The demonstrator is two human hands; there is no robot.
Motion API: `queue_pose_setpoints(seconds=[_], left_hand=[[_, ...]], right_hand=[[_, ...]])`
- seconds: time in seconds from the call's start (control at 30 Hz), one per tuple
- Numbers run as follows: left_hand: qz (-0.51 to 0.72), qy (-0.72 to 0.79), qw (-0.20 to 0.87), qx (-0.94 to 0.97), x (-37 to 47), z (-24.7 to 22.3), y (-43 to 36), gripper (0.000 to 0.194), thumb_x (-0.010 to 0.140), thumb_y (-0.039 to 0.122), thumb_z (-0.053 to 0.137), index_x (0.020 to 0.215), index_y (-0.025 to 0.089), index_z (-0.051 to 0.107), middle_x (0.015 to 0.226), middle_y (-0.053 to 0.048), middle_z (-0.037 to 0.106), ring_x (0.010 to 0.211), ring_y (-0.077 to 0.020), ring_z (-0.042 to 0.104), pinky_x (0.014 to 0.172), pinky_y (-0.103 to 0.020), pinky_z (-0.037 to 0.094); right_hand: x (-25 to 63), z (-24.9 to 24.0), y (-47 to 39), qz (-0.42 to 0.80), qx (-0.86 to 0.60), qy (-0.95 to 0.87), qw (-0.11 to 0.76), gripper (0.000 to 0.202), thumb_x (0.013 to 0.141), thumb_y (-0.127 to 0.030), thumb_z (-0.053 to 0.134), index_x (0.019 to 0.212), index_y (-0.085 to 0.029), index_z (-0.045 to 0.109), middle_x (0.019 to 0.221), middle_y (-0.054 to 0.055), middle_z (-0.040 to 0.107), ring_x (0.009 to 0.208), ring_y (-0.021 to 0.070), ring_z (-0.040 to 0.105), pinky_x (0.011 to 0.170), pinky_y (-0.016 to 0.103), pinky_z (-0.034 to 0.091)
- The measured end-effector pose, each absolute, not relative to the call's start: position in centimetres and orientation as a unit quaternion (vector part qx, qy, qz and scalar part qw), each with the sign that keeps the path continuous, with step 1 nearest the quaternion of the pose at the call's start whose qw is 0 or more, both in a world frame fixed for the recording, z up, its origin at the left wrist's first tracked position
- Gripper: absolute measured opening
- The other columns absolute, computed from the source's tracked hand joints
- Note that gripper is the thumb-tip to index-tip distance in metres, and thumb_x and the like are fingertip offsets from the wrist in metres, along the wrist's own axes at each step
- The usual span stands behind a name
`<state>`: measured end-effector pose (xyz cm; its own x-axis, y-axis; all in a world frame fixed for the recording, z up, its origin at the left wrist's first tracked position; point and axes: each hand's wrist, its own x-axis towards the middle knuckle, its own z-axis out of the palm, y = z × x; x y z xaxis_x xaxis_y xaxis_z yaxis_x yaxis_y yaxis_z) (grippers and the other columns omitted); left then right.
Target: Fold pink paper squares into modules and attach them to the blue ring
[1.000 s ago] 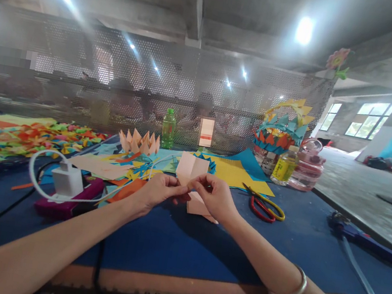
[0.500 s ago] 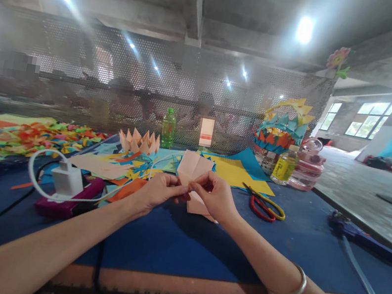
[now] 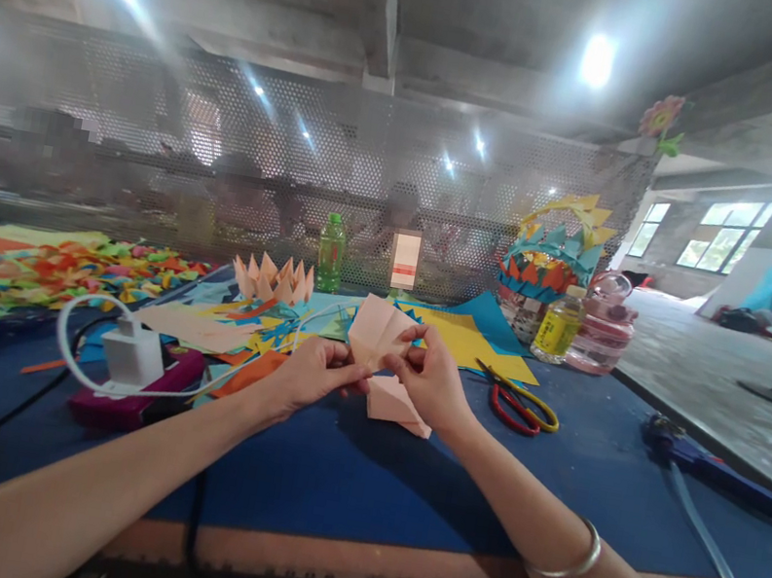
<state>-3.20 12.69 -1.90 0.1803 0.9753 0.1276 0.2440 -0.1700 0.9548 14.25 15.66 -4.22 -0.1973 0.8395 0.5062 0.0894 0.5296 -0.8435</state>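
Between my two hands, raised a little over the table, is a folded piece of pale peach paper point(image 3: 377, 329) with creases across it. My left hand point(image 3: 319, 372) pinches its lower left edge between thumb and fingers. On the right side, my right hand point(image 3: 431, 378) grips the same paper, thumb in front and index finger higher up along the edge. Just below, more peach paper pieces point(image 3: 397, 403) lie on the blue tabletop. A ring of pointed peach folded paper point(image 3: 273, 280) stands behind to the left.
Scissors point(image 3: 520, 405) with red and yellow handles lie to the right, near a glue gun point(image 3: 718, 468). A power strip point(image 3: 138, 396) with a white charger point(image 3: 130, 353) sits left. Behind stand a green bottle point(image 3: 330, 255), a yellow bottle point(image 3: 557, 328), a pink jug point(image 3: 601, 335) and a paper basket point(image 3: 545, 266).
My right hand has shifted from a pinch at the paper's bottom point up to its right edge, the fingers higher. My left hand stays nearly in place.
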Motion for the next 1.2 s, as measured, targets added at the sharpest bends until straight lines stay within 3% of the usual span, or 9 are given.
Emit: queue_pose_setpoints(seconds=[0.13, 0.3, 0.4, 0.67, 0.87, 1.0, 1.2], left_hand=[[0.417, 0.483, 0.419, 0.646, -3.2, -1.8, 12.6, 0.019, 0.069, 0.031, 0.075, 0.063, 0.014, 0.071, 0.063, -0.005, 0.072, 0.055, -0.0140, 0.062, 0.057, -0.023, 0.049], [0.414, 0.522, 0.395, 0.633, -2.9, -1.5, 12.6, 0.017, 0.074, 0.021, 0.068, 0.059, 0.015, 0.066, 0.055, -0.002, 0.068, 0.051, -0.0127, 0.060, 0.055, -0.021, 0.047], [0.412, 0.529, 0.385, 0.634, -3.0, -1.4, 12.8, 0.018, 0.074, 0.018, 0.066, 0.057, 0.015, 0.064, 0.052, 0.000, 0.066, 0.049, -0.0119, 0.059, 0.054, -0.021, 0.046], [0.367, 0.521, 0.406, 0.655, -3.5, -2.0, 13.0, 0.017, 0.065, 0.026, 0.074, 0.054, 0.016, 0.066, 0.051, -0.002, 0.067, 0.047, -0.0133, 0.059, 0.049, -0.020, 0.043], [0.438, 0.498, 0.417, 0.621, -4.0, -2.2, 13.5, 0.024, 0.063, 0.037, 0.077, 0.062, 0.016, 0.068, 0.064, -0.005, 0.070, 0.055, -0.0135, 0.058, 0.049, -0.020, 0.043], [0.500, 0.480, 0.435, 0.575, -4.6, -2.1, 14.0, 0.028, 0.065, 0.041, 0.075, 0.071, 0.015, 0.066, 0.068, -0.002, 0.066, 0.064, -0.0143, 0.060, 0.055, -0.022, 0.048], [0.534, 0.462, 0.477, 0.522, -4.1, -1.7, 13.5, 0.027, 0.062, 0.037, 0.075, 0.070, 0.016, 0.061, 0.063, 0.002, 0.062, 0.057, -0.0112, 0.058, 0.057, -0.022, 0.048]], right_hand=[[14.1, -4.3, 15.5, 0.362, -0.338, -0.699, 0.516, 0.038, 0.069, -0.028, 0.069, 0.095, -0.024, 0.042, 0.053, -0.011, 0.053, 0.048, 0.0127, 0.052, 0.050, 0.023, 0.035], [14.0, -4.4, 15.6, 0.359, -0.319, -0.708, 0.518, 0.022, 0.080, -0.023, 0.052, 0.096, -0.024, 0.038, 0.058, -0.007, 0.058, 0.059, 0.0163, 0.063, 0.055, 0.025, 0.042], [14.1, -4.5, 15.6, 0.342, -0.320, -0.716, 0.518, 0.021, 0.082, -0.022, 0.051, 0.101, -0.023, 0.041, 0.062, -0.005, 0.060, 0.062, 0.0166, 0.063, 0.059, 0.028, 0.044], [14.8, -3.8, 16.1, 0.321, -0.325, -0.665, 0.591, 0.052, 0.077, -0.032, 0.063, 0.121, -0.022, 0.036, 0.075, -0.003, 0.058, 0.067, 0.0148, 0.057, 0.058, 0.027, 0.044], [15.1, -3.4, 15.8, 0.315, -0.338, -0.662, 0.591, 0.036, 0.078, -0.024, 0.056, 0.111, -0.023, 0.041, 0.065, -0.008, 0.051, 0.058, 0.0120, 0.051, 0.055, 0.024, 0.040], [14.9, -3.6, 15.3, 0.286, -0.347, -0.708, 0.545, 0.028, 0.079, -0.020, 0.053, 0.104, -0.024, 0.043, 0.057, -0.010, 0.047, 0.049, 0.0107, 0.045, 0.053, 0.023, 0.037], [14.4, -4.1, 14.8, 0.250, -0.327, -0.777, 0.475, 0.016, 0.078, -0.018, 0.057, 0.094, -0.020, 0.058, 0.086, 0.001, 0.065, 0.059, 0.0112, 0.053, 0.058, 0.025, 0.042]])
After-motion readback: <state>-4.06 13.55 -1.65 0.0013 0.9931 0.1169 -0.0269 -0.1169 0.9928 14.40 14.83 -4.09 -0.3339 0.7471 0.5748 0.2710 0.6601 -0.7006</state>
